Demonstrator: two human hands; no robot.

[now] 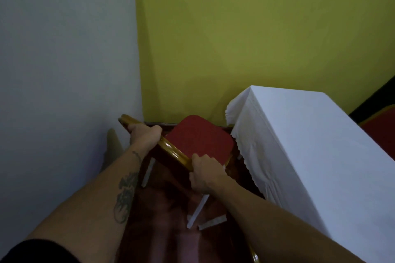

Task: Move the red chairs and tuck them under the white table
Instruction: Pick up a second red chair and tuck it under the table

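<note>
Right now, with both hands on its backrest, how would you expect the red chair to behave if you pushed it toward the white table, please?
The red chair looks rigid, so it should move as one piece. Held only at its backrest by the left hand and right hand, it may tip forward. Its seat could snag the hanging tablecloth.

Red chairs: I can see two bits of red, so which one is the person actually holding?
The red chair in the corner, left of the white table; both hands grip its gold backrest. The other red piece sits untouched beyond the table.

No legible text, label or number anywhere — none at all.
</note>
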